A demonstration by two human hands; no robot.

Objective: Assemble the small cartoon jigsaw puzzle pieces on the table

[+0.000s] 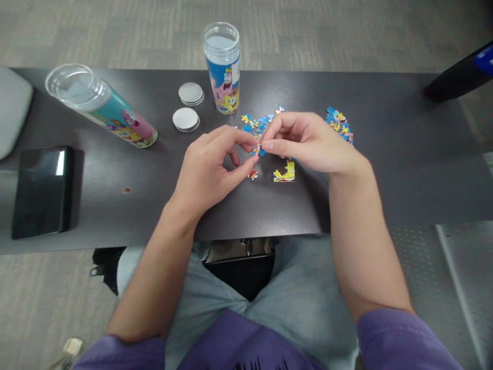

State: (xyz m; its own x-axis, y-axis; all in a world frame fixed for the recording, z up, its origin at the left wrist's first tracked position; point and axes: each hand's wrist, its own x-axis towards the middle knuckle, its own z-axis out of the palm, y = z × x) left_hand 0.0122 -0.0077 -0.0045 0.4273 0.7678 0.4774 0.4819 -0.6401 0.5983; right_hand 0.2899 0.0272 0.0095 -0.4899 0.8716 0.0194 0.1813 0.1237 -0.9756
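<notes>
Above the dark tabletop, the fingertips of my left hand [213, 167] and my right hand [308, 141] meet. Between my left thumb and forefinger is a small jigsaw puzzle piece [258, 149], and my right thumb and forefinger pinch closed at its upper edge. My fingers cover part of it. Loose colourful jigsaw pieces [262, 122] lie just beyond my fingertips, partly hidden by my right hand. Nearer me is a small joined yellow puzzle section [285, 172], with a red piece [252, 174] by my left thumb.
Another heap of puzzle pieces [339, 126] lies right of my right hand. Two clear-topped cartoon tubes, one upright [225, 77] and another [123, 121], stand beyond my left hand near stacked white discs [185, 119]. A black box [40, 190] is far left, a dark cylinder [458, 74] far right.
</notes>
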